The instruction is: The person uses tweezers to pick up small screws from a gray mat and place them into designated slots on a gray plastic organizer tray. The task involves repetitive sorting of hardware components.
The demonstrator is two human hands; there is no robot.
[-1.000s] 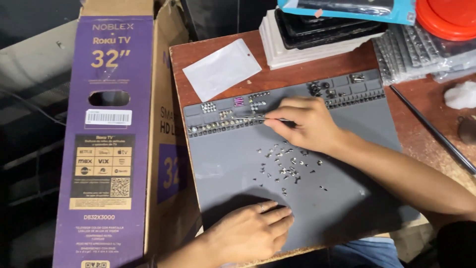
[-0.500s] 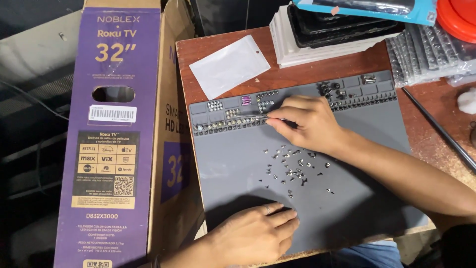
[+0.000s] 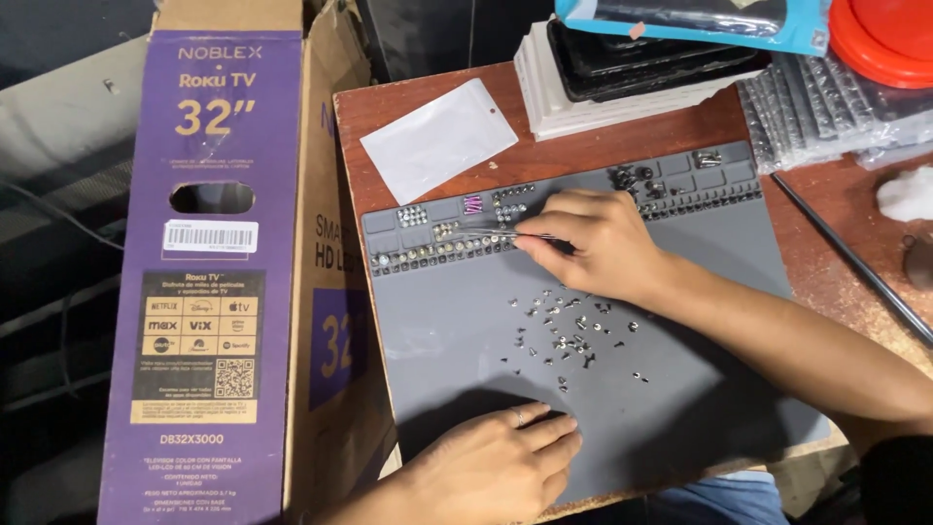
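Note:
My right hand [image 3: 595,243] pinches thin metal tweezers [image 3: 491,232] whose tips reach left over the small compartments along the top edge of a grey work mat [image 3: 466,340]. The compartments hold tiny screws [image 3: 418,255]. A loose scatter of several small screws [image 3: 569,335] lies on the mat just below that hand. My left hand [image 3: 501,462] rests flat, fingers together, on the mat's near edge and holds nothing. A ring shows on one finger.
A tall purple television carton [image 3: 209,272] stands against the left side of the brown table [image 3: 826,233]. A white plastic pouch [image 3: 437,138] lies behind the mat. Stacked trays [image 3: 622,87], a red lid [image 3: 889,34], bubble wrap [image 3: 816,107] and a thin dark rod [image 3: 855,258] sit at the right.
The right hand with the tweezers stays over the mat's top compartments, shifted only slightly. The left hand remains on the mat's near edge. The camera view has drifted a little.

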